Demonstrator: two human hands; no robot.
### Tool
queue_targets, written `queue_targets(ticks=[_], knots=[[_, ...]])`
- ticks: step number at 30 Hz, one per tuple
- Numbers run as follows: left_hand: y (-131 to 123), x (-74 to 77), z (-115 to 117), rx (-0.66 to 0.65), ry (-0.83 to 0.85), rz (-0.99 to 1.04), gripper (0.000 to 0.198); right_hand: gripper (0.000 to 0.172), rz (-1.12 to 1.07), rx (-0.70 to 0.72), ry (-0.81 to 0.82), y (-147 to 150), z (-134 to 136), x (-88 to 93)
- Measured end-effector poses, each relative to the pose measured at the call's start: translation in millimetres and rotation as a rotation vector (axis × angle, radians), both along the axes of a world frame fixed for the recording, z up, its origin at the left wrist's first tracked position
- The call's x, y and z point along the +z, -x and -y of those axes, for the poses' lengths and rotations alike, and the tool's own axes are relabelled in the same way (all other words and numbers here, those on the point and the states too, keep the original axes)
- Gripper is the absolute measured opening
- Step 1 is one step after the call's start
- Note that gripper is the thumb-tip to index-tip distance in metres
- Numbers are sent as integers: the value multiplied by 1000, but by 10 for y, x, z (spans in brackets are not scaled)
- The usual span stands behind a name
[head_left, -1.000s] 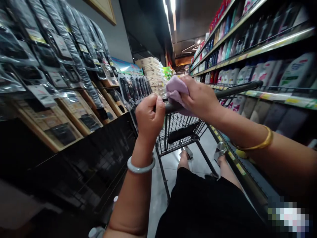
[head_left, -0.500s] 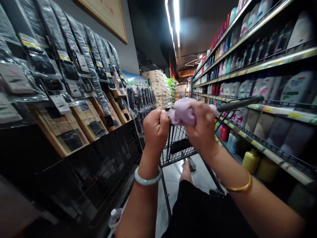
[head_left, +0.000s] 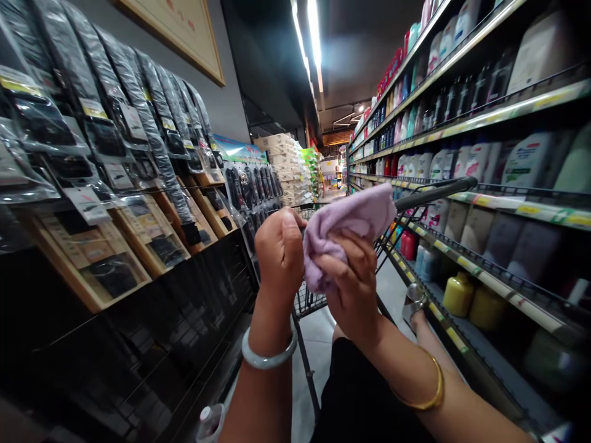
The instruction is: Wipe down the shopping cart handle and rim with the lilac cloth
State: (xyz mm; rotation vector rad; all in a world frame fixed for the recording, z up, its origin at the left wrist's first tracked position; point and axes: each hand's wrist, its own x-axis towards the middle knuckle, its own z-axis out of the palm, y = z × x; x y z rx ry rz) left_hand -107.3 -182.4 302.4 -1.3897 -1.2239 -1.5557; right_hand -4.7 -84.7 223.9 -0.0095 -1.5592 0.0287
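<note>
My right hand grips a crumpled light purple cloth, part of which fans out above the fingers. The cloth lies against the shopping cart handle, whose dark bar shows to its right. My left hand is closed in a fist around the handle's left part, which the hand and cloth mostly hide. Below the hands is the black wire basket of the shopping cart. A pale bangle circles my left wrist and a gold one my right.
Packaged belts hang on the left above boxed ones in wooden trays. Shelves of bottles line the right side, with yellow jars low down. Stacked goods stand farther along the aisle. A clear bottle sits at bottom left.
My right hand has moved down and left, and the purple cloth has spread out from a tight bunch. My left hand stays closed on the handle. A foot now shows at right as the view shifts forward.
</note>
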Motion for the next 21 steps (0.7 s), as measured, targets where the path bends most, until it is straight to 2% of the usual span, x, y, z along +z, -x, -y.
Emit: queue_targets(ticks=[3,6,8,10,12,14,16,19,21], knots=[[-7,-1,25,-9,39,-13,50,38,-28,-40,-71,0,-126,-44],[-27,-8,44,3,47,-14,48,28,-182,-15,85,-25,-263,62],[-48,-12,50,14,31,-17,47,25,-235,20,183,-32,-215,112],[-69,-13,57,15,10,-21,45,26,-169,44,115,-27,-85,97],[-89,-9,73,6,15,-28,43,28,-68,73,-43,-18,21,39],[-105,-1,94,-2,37,-40,41,27,-36,103,-136,-20,36,-3],[-113,12,116,6,59,-55,39,25,-87,123,-75,-40,-12,3],[-97,25,147,26,73,-68,40,30,-188,189,147,-97,-11,92],[-71,3,171,-7,86,-62,40,32,-145,267,148,-146,92,176]])
